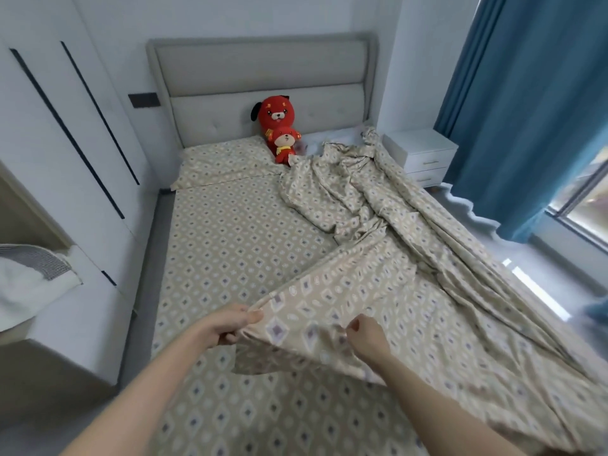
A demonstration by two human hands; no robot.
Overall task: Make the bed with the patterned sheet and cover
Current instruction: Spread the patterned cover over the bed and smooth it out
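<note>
Down at the near end of the bed, two bare hands hold the same edge of one patterned cover (362, 205). The left hand (230, 325) pinches the cloth at a corner, with the thumb on top and the fingers curled beneath. The right hand (367, 337) grips the edge a little further right, its fingers bunched into the fabric. The part between the hands is lifted off the mattress and hangs in a loose fold. The rest of the cover trails away up the right side of the bed, crumpled in a heap that reaches the headboard (260, 67). Under it, one patterned sheet (237, 245) in the same beige diamond print lies flat and smooth over the mattress, showing on the left half and at the near end. One matching pillow (220, 164) lies flat at the head on the left. Two red plush dogs sit against the headboard near the middle: the large plush dog (274, 115) behind, and the small plush dog (284, 143) in front of it, touching the edge of the cover heap. One white nightstand (419, 149) with two drawers stands to the right of the head of the bed, beside a blue curtain (526, 110) and a window (585, 205). A white wardrobe (65, 126) with dark handle strips lines the left wall.
</note>
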